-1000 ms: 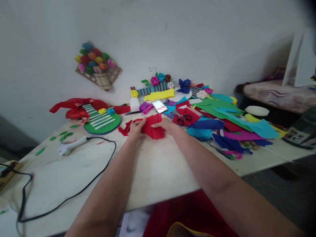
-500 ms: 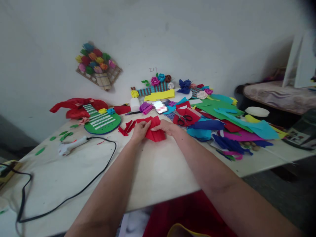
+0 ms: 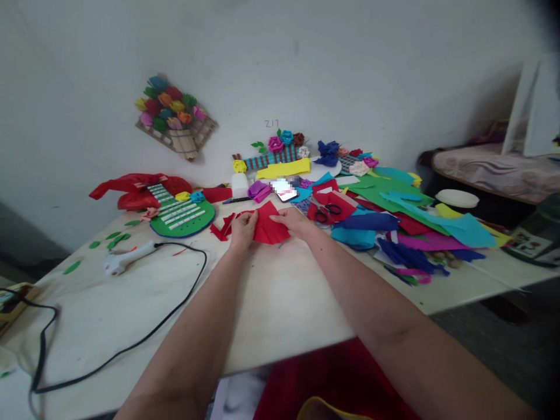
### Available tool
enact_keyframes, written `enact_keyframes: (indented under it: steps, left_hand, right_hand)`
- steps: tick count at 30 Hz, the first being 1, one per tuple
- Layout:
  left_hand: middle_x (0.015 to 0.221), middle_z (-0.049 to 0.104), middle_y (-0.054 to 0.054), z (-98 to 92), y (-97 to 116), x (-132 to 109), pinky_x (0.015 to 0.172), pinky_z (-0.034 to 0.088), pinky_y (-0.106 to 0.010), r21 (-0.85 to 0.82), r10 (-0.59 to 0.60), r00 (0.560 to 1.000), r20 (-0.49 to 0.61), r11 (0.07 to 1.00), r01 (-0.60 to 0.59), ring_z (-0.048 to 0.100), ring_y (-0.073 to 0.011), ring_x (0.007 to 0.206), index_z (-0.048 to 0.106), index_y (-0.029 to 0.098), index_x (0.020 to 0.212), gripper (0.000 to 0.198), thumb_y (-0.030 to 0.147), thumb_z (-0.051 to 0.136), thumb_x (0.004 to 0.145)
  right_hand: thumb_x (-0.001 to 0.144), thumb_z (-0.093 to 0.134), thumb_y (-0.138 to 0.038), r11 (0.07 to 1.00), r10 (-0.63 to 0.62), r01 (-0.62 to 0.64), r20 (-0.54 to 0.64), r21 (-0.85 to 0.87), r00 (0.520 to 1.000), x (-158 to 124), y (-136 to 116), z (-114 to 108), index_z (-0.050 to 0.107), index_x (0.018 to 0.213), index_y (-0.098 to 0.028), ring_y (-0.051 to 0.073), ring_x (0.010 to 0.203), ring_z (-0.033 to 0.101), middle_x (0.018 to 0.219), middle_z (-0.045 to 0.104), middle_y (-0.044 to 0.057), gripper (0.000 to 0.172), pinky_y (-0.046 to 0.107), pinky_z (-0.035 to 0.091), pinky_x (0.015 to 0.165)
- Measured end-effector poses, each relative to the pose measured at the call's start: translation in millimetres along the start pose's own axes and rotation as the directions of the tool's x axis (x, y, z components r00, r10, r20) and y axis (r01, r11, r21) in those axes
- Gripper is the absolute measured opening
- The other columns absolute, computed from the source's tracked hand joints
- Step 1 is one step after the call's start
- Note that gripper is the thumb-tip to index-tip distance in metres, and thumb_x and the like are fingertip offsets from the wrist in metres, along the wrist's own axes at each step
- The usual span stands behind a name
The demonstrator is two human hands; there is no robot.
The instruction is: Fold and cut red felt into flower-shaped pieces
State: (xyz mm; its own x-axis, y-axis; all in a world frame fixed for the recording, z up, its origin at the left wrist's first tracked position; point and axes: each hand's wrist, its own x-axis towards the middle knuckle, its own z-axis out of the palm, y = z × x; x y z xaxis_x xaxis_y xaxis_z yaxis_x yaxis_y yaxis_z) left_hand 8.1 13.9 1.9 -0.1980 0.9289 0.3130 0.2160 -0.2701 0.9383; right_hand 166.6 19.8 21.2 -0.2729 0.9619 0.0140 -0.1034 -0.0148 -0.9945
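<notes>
A piece of red paper (image 3: 269, 224) is held up between my hands over the middle of the table. My left hand (image 3: 244, 229) pinches its left side, fingers closed. At its right edge my right hand (image 3: 291, 221) has thumb and fingertips pressed on the paper. More folded red scraps (image 3: 220, 228) lie just left of my left hand. Scissors with black handles (image 3: 327, 213) rest on red paper to the right. Behind my hands is a lit phone (image 3: 284, 191).
A glue gun (image 3: 131, 256) with a black cord lies at the left, near a green guitar-shaped piece (image 3: 186, 219). Coloured paper (image 3: 394, 192) is heaped at the right beside a dark bottle (image 3: 536, 233). A yellow paper roll (image 3: 283, 169) lies at the back.
The red paper has been spread flatter and its shape has changed. My left hand has moved slightly left, and my right fingers are now at the paper's right edge.
</notes>
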Motion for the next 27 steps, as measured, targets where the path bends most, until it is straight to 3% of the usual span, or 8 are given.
enact_keyframes:
  steps: [5,13,27]
  left_hand:
    - [0.051,0.050,0.002,-1.3,-4.5,2.3,0.045,0.030,-0.020,-0.077,-0.009,1.000,-0.028,0.997,0.007,0.041,-0.0090,0.047,0.058,0.015,0.061,0.033,0.047,0.062,0.066]
    - [0.050,0.050,0.003,-1.5,-4.8,2.8,0.046,0.032,-0.021,-0.142,-0.044,0.999,-0.024,0.989,0.040,0.043,-0.0100,0.048,0.058,0.016,0.062,0.030,0.045,0.061,0.066]
    - [0.047,0.049,0.004,-0.8,1.0,-0.1,0.046,0.032,-0.021,-0.173,-0.090,0.993,-0.077,0.982,0.075,0.041,-0.0087,0.046,0.057,0.015,0.058,0.024,0.038,0.063,0.063]
  right_hand:
    - [0.069,0.065,-0.021,0.996,-0.090,0.090,0.015,-0.011,0.996,1.1,2.5,1.9,0.066,0.071,-0.012,0.013,0.069,0.061,0.069,0.067,0.002,0.009,0.028,0.047,0.073]
    - [0.069,0.063,-0.019,0.989,-0.137,0.137,-0.006,0.054,0.991,2.1,4.4,6.0,0.069,0.090,-0.015,0.015,0.082,0.062,0.086,0.069,0.003,0.022,0.034,0.045,0.084]
    - [0.067,0.062,-0.010,0.985,-0.144,0.146,-0.022,0.096,0.989,7.6,7.7,5.0,0.070,0.089,-0.017,0.012,0.083,0.062,0.093,0.069,0.002,0.024,0.032,0.045,0.087]
